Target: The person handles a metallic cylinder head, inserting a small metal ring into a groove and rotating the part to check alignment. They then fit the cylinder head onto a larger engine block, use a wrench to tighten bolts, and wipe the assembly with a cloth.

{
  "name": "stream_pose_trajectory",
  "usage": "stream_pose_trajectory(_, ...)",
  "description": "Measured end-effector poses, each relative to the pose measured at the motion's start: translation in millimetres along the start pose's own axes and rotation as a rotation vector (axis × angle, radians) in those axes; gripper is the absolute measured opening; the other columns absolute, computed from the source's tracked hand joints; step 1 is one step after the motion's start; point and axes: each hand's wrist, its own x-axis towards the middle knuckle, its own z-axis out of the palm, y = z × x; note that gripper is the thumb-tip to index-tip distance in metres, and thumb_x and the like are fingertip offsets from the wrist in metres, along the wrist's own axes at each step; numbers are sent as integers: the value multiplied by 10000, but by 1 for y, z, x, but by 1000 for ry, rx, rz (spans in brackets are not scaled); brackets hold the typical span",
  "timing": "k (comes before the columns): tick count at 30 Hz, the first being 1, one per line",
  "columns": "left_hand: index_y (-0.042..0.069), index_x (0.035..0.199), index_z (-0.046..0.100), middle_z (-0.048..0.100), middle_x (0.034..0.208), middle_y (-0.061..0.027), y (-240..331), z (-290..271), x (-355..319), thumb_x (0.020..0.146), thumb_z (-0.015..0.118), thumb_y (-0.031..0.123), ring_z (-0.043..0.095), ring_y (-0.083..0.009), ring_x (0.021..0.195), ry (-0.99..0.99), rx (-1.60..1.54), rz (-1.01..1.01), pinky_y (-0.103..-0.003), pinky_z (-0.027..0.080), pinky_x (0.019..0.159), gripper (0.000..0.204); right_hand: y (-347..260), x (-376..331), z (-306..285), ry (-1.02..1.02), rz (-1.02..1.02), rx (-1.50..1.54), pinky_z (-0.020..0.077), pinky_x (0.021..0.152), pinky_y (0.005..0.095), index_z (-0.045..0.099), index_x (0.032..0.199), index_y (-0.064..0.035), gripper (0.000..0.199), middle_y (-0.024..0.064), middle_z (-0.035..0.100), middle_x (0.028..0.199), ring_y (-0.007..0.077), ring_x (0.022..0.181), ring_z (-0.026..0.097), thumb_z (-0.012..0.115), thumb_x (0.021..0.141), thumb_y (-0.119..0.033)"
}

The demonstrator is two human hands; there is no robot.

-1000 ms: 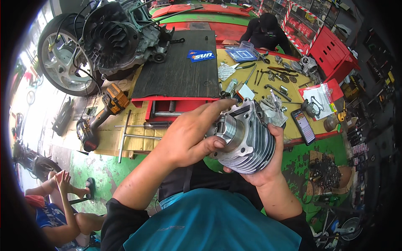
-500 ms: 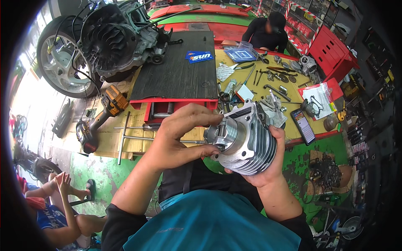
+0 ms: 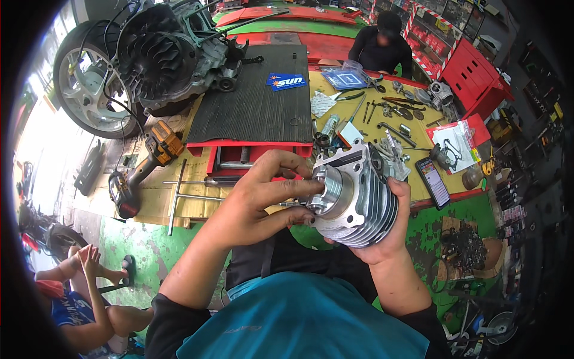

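A finned metal engine cylinder (image 3: 372,209) is held up in front of me, tilted, its flat bolt-holed face turned to the left. My right hand (image 3: 388,236) grips it around the fins from below and the right side. From the cylinder's bore a piston (image 3: 336,190) sticks out part way. My left hand (image 3: 269,194) has its index fingertip and thumb on the piston's outer end, with the other fingers curled above. Whether a small part sits between those fingertips is hidden.
Beyond my hands, a yellow worktop holds pliers (image 3: 350,96), a phone (image 3: 433,183), a gasket (image 3: 452,154) and several loose parts. At left stand an impact wrench (image 3: 156,146), a T-handle (image 3: 177,197) and an engine with a wheel (image 3: 158,66). Two people (image 3: 382,48) are nearby.
My left index finger has moved from the piston's upper edge down onto its end, and the other fingers have lifted and curled. The cylinder has shifted slightly to the right.
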Motion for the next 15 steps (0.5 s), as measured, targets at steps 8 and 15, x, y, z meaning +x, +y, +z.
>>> stream_pose_trajectory(8, 36, 1135, 712, 548, 1143, -97, 4, -3, 0, 770, 775, -14, 558, -271, 1114, -62, -220, -149, -399, 479, 965, 374, 3, 1, 1, 30, -11, -18, 551, 966, 434, 617, 1281, -15, 584, 151, 710, 1196, 287, 1055, 706, 515, 939, -477)
stream_pose_trajectory(15, 30, 1136, 702, 614, 1107, -112, -2, -1, -1, 752, 777, -30, 584, -302, 1140, -24, -197, -42, -419, 475, 994, 397, 2, 2, 6, 76, -53, -32, 562, 944, 421, 626, 1258, -22, 559, 140, 716, 1169, 272, 1031, 713, 527, 937, -468)
